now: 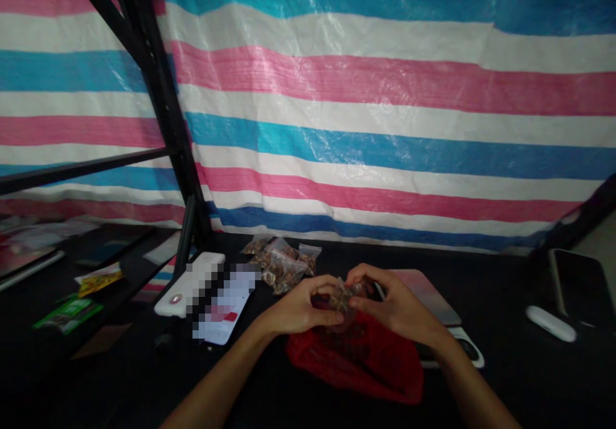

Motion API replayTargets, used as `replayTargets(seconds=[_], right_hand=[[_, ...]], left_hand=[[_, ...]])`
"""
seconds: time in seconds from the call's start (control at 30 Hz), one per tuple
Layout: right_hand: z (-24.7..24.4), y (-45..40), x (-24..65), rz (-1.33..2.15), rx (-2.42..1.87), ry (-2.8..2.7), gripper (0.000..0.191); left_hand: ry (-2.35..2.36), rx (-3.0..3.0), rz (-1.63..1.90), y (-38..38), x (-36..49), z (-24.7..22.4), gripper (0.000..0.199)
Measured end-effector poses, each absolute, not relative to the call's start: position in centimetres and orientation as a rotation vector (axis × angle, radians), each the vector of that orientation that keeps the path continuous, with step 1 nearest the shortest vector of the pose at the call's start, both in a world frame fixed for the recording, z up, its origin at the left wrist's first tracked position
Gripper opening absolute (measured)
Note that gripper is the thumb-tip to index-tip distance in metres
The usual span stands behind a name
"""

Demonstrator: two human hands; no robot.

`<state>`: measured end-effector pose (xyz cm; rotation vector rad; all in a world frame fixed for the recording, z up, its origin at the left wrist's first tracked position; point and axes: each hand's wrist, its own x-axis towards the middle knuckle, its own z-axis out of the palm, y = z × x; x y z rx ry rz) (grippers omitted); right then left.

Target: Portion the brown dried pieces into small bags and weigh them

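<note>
- Our small clear plastic packet [344, 297] sits between our two hands, just above the red plastic bag; it looks crumpled, with brownish bits inside, and we cannot tell its long axis.
- Our left grip [301, 305] is closed on it from the left, and our right grip [402, 305] is closed on it from the right; both look about equally near.
- The red plastic bag [359, 361] lies bunched on the dark surface [500, 301] beneath our wrists.
- Ahead and to the left lies a cluster of packets of brown bits [280, 263], near a blurred white paper slip [225, 307] and a white oblong device [188, 284].
- To the right lies a pink pad [423, 290].
- Behind everything hangs a striped tarpaulin [385, 95], with a black metal shelf upright [161, 102] at the left.
</note>
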<state>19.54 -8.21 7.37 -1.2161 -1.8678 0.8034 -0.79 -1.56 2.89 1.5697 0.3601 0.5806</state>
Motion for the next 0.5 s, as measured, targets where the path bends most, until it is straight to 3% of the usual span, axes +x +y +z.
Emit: replayTargets(seconds=[0.27, 0.43, 0.5], right_hand=[[7.61, -8.40, 19.69, 0.935, -1.166, -1.895, 0.015], [7.68, -8.33, 19.93, 0.918, -1.174, -1.878, 0.012], [7.72, -8.37, 19.99, 0.897, -1.181, -1.878, 0.010]], left_hand=[[0.381, 2.047, 0.503, -1.50, -1.27, 3.18, 0.037], [0.413, 2.006, 0.426, -1.50, -1.32, 2.71, 0.054], [0.405, 1.996, 0.431, -1.46, -1.21, 2.55, 0.049]])
